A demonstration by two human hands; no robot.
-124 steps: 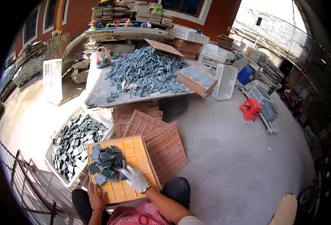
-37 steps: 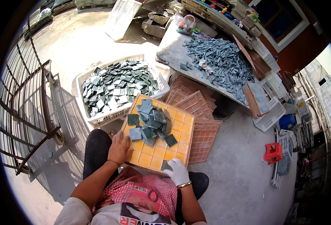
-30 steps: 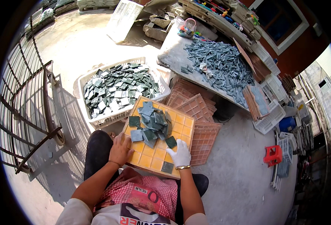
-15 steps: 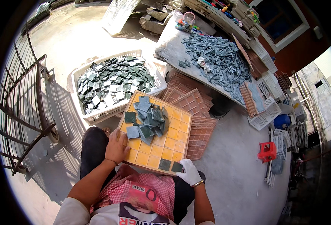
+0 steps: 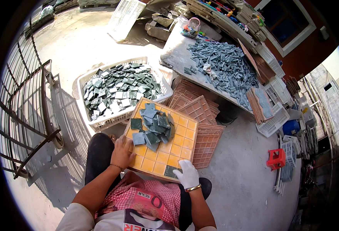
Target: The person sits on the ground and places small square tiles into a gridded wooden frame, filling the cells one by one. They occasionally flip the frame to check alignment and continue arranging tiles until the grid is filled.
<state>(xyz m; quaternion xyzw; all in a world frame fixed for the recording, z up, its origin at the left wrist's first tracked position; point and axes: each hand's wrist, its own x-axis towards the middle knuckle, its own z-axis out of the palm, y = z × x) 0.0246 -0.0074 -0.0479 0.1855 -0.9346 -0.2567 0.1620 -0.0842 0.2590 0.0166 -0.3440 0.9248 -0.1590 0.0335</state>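
Note:
A square yellow gridded tray with a pale rim lies tilted across my lap. Dark green and grey stone tiles are heaped on its upper left part, and one green tile lies flat beside the heap. My bare left hand grips the tray's lower left edge, thumb over the yellow surface. At the near right corner my right hand, in a white glove, is laid over the grid, thumb apart from the fingers. A dark tile sits in a cell beside the thumb; the corner cell is hidden under the glove.
A white plastic basket full of square tiles stands beyond the tray on the left. Reddish gridded trays are stacked behind mine. A table carries many narrow stone strips. There is a metal-barred cart at left and a red stool at right.
My right hand has moved up and left from the tray's corner onto the grid, covering the corner tile that showed before. My left hand keeps its place on the tray.

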